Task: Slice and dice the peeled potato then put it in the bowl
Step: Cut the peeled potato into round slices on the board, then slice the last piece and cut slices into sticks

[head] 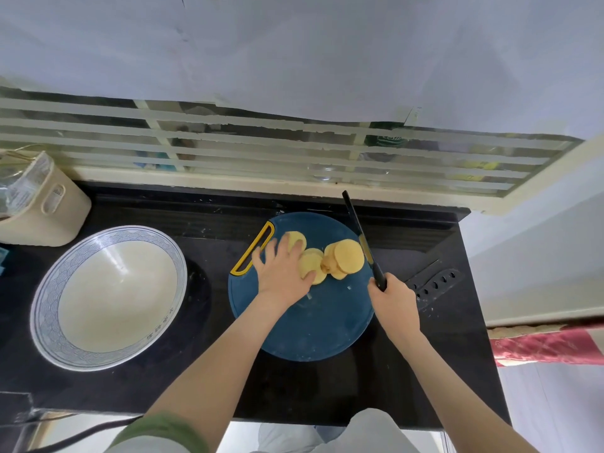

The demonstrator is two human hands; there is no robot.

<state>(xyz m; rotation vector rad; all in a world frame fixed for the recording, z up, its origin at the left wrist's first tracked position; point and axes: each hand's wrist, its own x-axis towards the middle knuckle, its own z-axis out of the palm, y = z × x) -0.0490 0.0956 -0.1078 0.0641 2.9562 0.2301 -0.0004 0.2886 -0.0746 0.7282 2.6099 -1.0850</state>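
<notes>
On the round blue cutting board (313, 322), the flat left hand (281, 276) presses pale yellow potato slices (346, 258), and the right hand (395, 304), gripping a black knife (356, 227), could nick those spread fingers (271, 253).

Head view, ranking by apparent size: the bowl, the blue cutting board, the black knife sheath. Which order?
1-2. bowl and cutting board: they look about alike, too close to rank, and the wide-angle lens adds doubt.
3. knife sheath: clearly the smallest.
</notes>
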